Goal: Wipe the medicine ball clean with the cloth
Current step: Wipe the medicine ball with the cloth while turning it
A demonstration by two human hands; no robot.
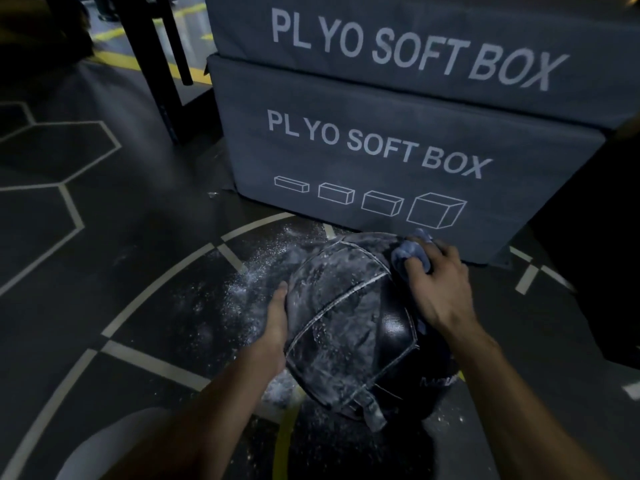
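Observation:
A large black medicine ball point(349, 327) with pale seams rests on the dark gym floor, its left and top panels smeared with white powder. My left hand point(277, 317) lies flat against the ball's left side, fingers pointing away from me. My right hand point(438, 278) presses a bunched blue-grey cloth point(410, 252) onto the ball's upper right, fingers curled over the cloth. A fabric tab hangs at the ball's near bottom edge.
Two stacked grey foam boxes point(398, 143) lettered "PLYO SOFT BOX" stand just behind the ball. White powder point(263, 268) is scattered on the floor left of the ball. Black rack legs point(156, 64) rise at the far left. A dark block point(595, 237) sits at the right.

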